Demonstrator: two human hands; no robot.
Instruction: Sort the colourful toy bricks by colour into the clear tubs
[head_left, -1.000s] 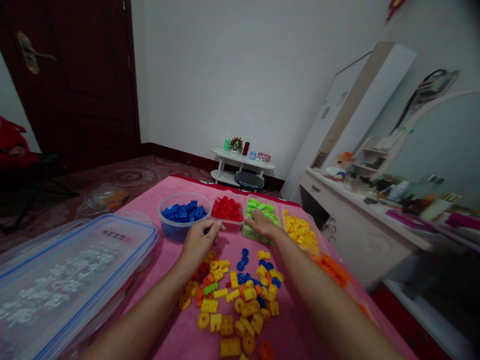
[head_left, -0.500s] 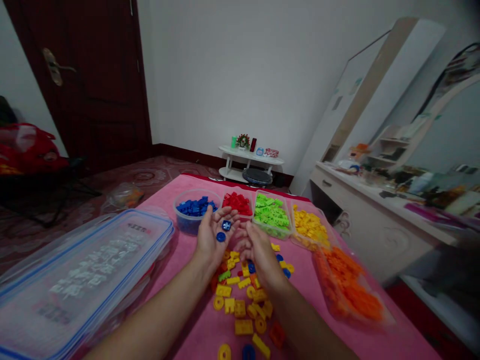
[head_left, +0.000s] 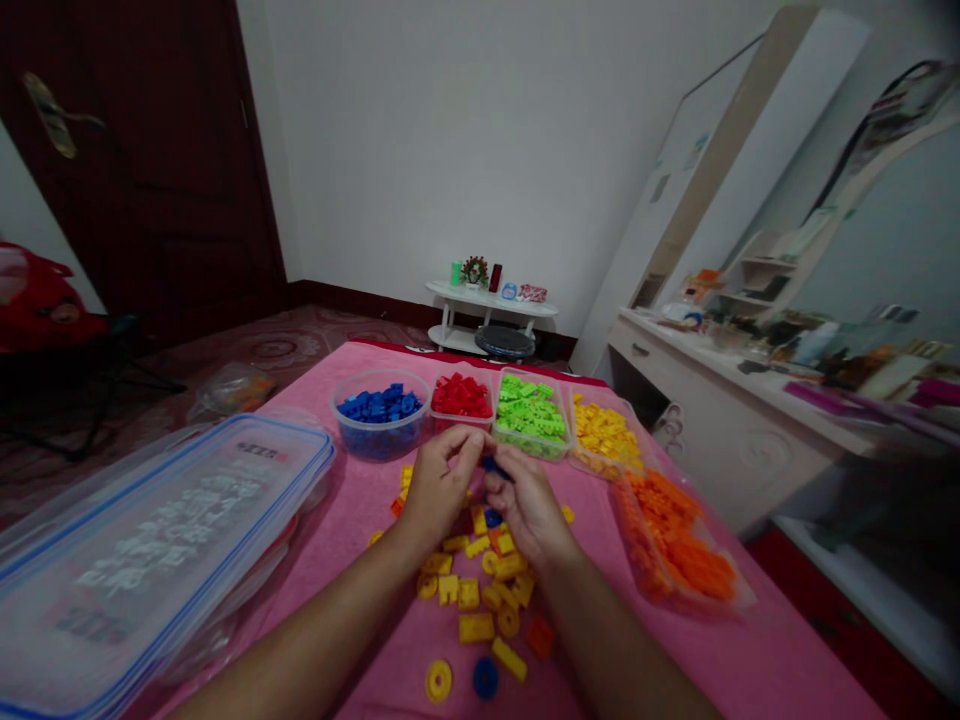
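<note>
My left hand (head_left: 442, 485) is turned palm down with its fingers curled, its fingertips meeting those of my right hand (head_left: 529, 500). Whatever lies inside the left hand is hidden. A dark blue toy brick (head_left: 491, 466) shows between the hands, at the curled fingers of the right one. Below them, a loose pile of yellow bricks (head_left: 469, 594) spreads over the pink cloth (head_left: 360, 560), with yellow rings (head_left: 439, 681), a blue ring (head_left: 485, 678) and an orange brick (head_left: 539, 636) among it.
Beyond the hands stand a round tub of blue bricks (head_left: 381, 438) and boxes of red (head_left: 461, 397), green (head_left: 531, 410) and yellow bricks (head_left: 604, 435). An orange-filled box (head_left: 679, 545) is at right. Stacked clear lids (head_left: 172, 540) lie left.
My left hand has turned over from an open palm bearing two blue pieces to curled fingers. Both hands have come together, with a blue brick now between them. The view has shifted slightly.
</note>
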